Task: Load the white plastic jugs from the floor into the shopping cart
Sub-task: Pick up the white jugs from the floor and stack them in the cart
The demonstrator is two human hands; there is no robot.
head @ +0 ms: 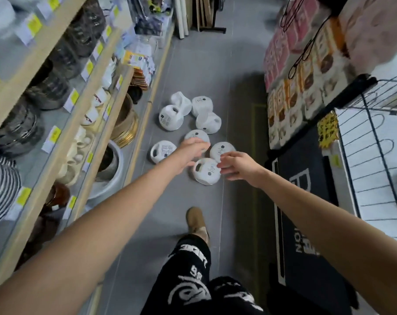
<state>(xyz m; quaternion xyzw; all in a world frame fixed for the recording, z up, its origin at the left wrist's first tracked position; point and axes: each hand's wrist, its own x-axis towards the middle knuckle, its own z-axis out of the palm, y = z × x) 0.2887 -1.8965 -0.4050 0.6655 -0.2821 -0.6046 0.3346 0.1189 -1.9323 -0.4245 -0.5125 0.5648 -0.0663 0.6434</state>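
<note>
Wire shopping cart (372, 123) at right, contents unclear. Eight white plastic jugs (171, 117) lie clustered on the floor (193, 64), so loading looks barely begun. Left hand (190, 147) and right hand (236, 165) hover above the nearest jugs, each grip loose and empty.

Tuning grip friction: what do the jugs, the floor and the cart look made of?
Jugs: white plastic, smooth and slightly glossy; moulded handles, stick-on labels.
Floor: grey tile, matt; thin straight joint lines. Could be ceramic or vinyl.
Cart: thin metal wire on a black frame, probably coated; the open grid shows.
</note>
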